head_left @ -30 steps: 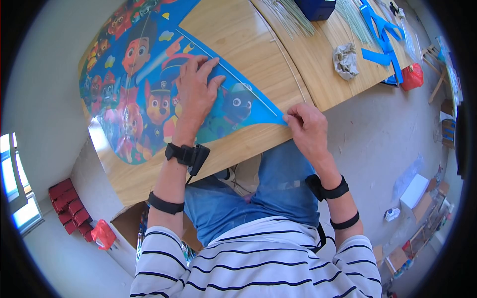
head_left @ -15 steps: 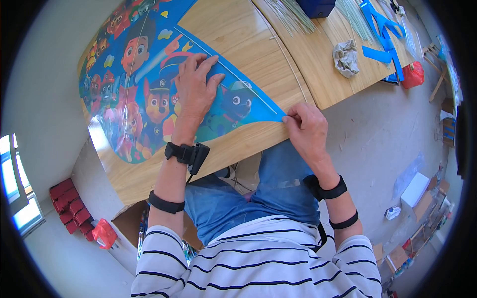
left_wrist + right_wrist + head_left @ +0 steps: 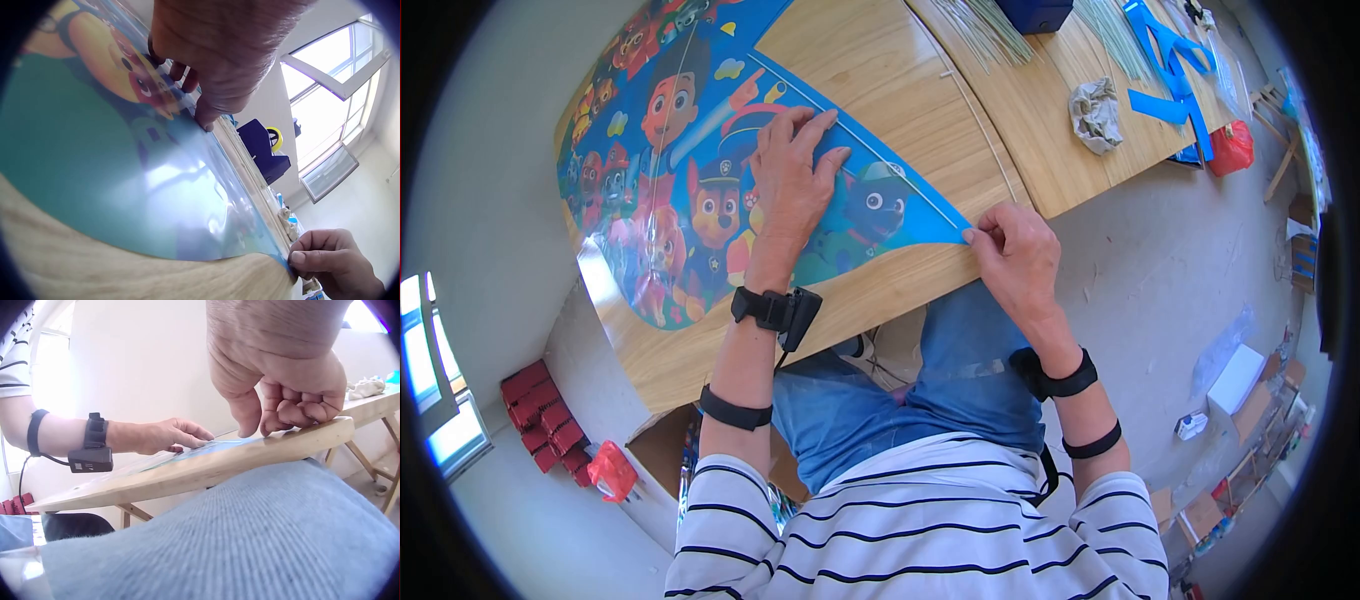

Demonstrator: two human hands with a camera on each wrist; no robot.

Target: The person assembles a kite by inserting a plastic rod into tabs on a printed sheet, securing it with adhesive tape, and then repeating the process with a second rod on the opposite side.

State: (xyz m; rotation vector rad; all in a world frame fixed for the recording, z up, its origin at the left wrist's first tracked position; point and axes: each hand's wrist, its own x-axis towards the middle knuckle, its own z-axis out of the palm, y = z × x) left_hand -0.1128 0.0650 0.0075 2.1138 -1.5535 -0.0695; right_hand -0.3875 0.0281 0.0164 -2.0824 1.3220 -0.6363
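A blue plastic sheet (image 3: 720,215) printed with cartoon characters lies on the wooden table, its right part narrowing to a pointed corner. Along its slanted edge runs a thin white rod (image 3: 900,173). My left hand (image 3: 792,190) rests on the sheet with fingers spread, fingertips at the edge beside the rod. At the pointed corner, my right hand (image 3: 1022,258) pinches the sheet between thumb and curled fingers, close to the rod's end. In the right wrist view, the thumb (image 3: 247,415) comes down at the blue corner near the table edge.
Another thin stick (image 3: 985,135) lies along the seam of the table (image 3: 880,65). Farther back are a bundle of thin sticks (image 3: 990,45), a dark blue box (image 3: 1037,14), a crumpled whitish wad (image 3: 1094,115) and blue strips (image 3: 1170,70). A red bag (image 3: 1231,150) hangs at the far edge.
The right hand and the pinched corner have shifted slightly left, and the rod's end now lies closer to the fingers. The left hand stays nearly still.
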